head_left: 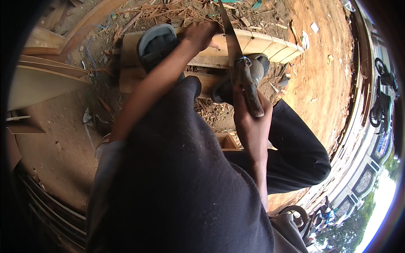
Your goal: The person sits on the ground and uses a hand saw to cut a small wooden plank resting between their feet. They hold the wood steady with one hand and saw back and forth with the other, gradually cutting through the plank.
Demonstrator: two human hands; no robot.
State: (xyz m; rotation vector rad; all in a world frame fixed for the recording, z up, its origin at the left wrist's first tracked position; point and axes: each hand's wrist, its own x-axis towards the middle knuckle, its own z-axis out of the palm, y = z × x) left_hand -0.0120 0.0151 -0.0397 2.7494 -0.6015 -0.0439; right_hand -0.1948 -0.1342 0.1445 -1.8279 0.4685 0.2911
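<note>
My right hand (249, 111) grips the worn wooden handle of a handsaw (231, 40), whose blade runs up across a pale wooden board (265, 44). Further left on that board, my left hand (200, 33) presses down on its top face. One foot in a grey sandal (157, 42) stands on the board's left part. The other sandalled foot (259, 65) rests just right of the saw blade. My dark trouser legs fill the middle of the view.
Wood scraps and shavings (211, 109) litter the dirt ground (320, 76). Curved boards (42, 80) lie stacked at left. A small wooden box edge (225, 141) shows between my legs. Parked motorbikes (382, 97) stand at far right.
</note>
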